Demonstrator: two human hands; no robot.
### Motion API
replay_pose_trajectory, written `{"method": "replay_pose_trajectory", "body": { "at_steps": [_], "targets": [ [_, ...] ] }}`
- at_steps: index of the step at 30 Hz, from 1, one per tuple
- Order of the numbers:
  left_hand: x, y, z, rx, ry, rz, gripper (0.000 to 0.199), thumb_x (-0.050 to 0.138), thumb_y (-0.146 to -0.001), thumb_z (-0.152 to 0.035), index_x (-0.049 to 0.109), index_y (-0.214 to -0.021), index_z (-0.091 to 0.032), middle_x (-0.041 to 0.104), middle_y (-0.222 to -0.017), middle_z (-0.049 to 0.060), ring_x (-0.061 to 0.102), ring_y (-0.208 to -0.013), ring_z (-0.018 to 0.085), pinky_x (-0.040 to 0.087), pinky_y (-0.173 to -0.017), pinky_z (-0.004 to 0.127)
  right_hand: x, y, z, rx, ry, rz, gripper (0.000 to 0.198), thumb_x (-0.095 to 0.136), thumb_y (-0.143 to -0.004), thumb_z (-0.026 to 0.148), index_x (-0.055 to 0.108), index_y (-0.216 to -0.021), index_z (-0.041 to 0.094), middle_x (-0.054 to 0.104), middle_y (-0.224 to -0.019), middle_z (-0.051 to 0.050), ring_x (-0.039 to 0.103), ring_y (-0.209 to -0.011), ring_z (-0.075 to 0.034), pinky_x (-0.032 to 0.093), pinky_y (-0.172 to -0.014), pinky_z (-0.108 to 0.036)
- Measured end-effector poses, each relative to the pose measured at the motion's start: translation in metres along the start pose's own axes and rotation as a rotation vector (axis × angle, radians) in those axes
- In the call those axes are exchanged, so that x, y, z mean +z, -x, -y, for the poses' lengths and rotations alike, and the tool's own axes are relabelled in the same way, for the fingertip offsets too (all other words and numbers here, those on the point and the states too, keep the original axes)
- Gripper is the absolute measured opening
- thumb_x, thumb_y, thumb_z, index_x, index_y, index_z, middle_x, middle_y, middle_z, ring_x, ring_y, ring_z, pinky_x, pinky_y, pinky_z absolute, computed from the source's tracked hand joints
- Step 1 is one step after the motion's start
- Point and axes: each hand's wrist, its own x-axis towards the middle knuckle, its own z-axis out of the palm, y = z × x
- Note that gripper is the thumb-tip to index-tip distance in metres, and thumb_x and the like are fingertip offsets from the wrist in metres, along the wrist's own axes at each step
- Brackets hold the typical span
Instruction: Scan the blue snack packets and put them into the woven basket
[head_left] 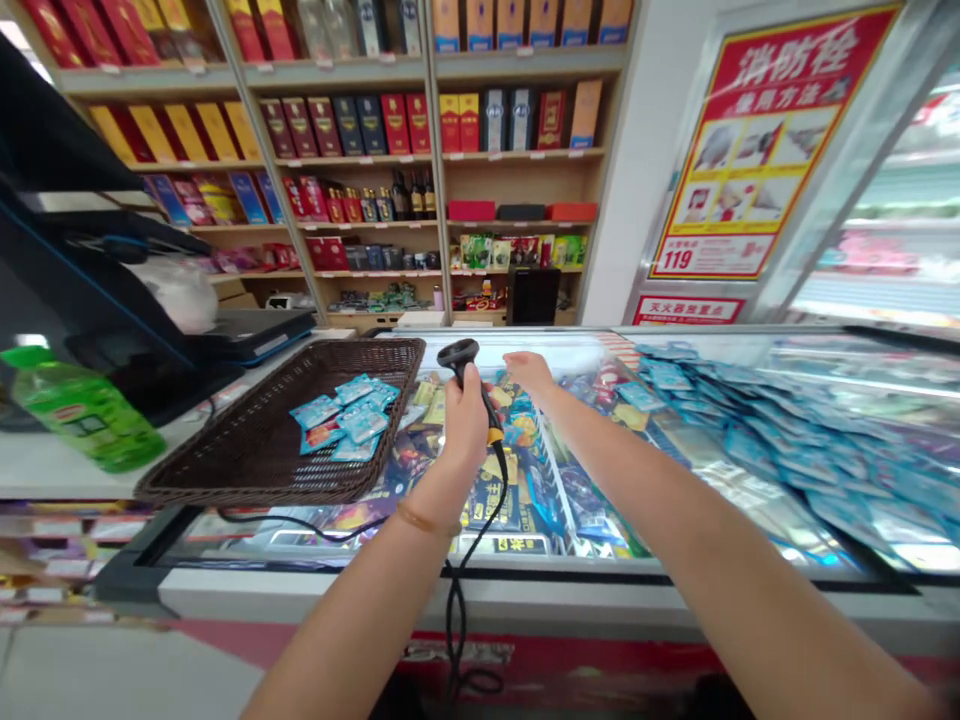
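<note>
My left hand (466, 415) is wrapped round the handle of a black barcode scanner (459, 352), its head up and its cable hanging down over the freezer's edge. Just right of the scanner is my right hand (529, 372), fingers drawn together; whatever they may hold is hidden. Several small blue packets (352, 415) lie in a dark brown woven basket (247, 490) to the left. A large spread of similar blue packets (795, 430) covers the right part of the glass-topped chest freezer (525, 590) under my hands.
A green drink bottle (86, 410) leans at the far left, near a dark checkout machine (97, 290). The black scanner cable (457, 600) loops over the freezer's front edge. Shelves of boxes and bottles (375, 130) stand behind, with a red and yellow poster (772, 140) at right.
</note>
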Motion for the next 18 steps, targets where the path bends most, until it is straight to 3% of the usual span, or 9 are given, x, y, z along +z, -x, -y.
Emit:
{"method": "replay_pose_trajectory", "body": {
  "at_steps": [5,9,13,15,18],
  "targets": [
    [0.037,0.003,0.032,-0.070,0.078,0.104,0.050,0.060,-0.084,-0.068,0.047,-0.092,-0.020,0.055,-0.064,-0.005,0.049,-0.042,0.009,0.037,-0.041,0.020,-0.084,-0.004,-0.037,-0.038,0.262,-0.159,0.029,0.054,-0.083,0.012,0.074,-0.104,0.017,0.073,-0.120,-0.009,0.064,-0.118,-0.022,0.044,-0.109,-0.038],
    [0.048,0.007,0.054,-0.076,0.084,0.156,0.054,0.067,-0.078,-0.068,0.046,-0.091,-0.020,0.058,-0.071,-0.004,0.051,-0.044,0.008,0.038,-0.041,0.021,-0.130,0.002,-0.056,-0.009,0.497,-0.269,0.039,0.057,-0.085,0.016,0.069,-0.122,0.014,0.062,-0.137,-0.017,0.050,-0.136,-0.032,0.029,-0.118,-0.051],
    [0.044,0.012,0.067,-0.083,0.014,0.249,0.054,0.072,-0.076,-0.065,0.046,-0.093,-0.021,0.060,-0.074,-0.003,0.053,-0.047,0.008,0.039,-0.042,0.020,-0.153,0.006,-0.064,0.120,0.876,-0.342,0.042,0.053,-0.092,0.024,0.065,-0.131,0.014,0.056,-0.144,-0.020,0.041,-0.142,-0.039,0.025,-0.115,-0.062],
    [0.041,0.014,0.068,-0.088,-0.014,0.278,0.053,0.072,-0.076,-0.064,0.047,-0.093,-0.021,0.061,-0.074,-0.003,0.056,-0.051,0.009,0.039,-0.043,0.020,-0.158,0.006,-0.064,0.182,0.966,-0.323,0.044,0.048,-0.094,0.021,0.063,-0.133,0.011,0.054,-0.146,-0.022,0.038,-0.143,-0.040,0.028,-0.113,-0.061],
    [0.038,0.016,0.069,-0.096,-0.037,0.291,0.053,0.071,-0.077,-0.065,0.047,-0.094,-0.021,0.062,-0.075,-0.002,0.059,-0.054,0.010,0.040,-0.044,0.020,-0.159,0.006,-0.063,0.215,1.032,-0.254,0.043,0.047,-0.092,0.015,0.065,-0.130,0.007,0.058,-0.139,-0.024,0.045,-0.136,-0.039,0.034,-0.109,-0.055]
  ]
}}
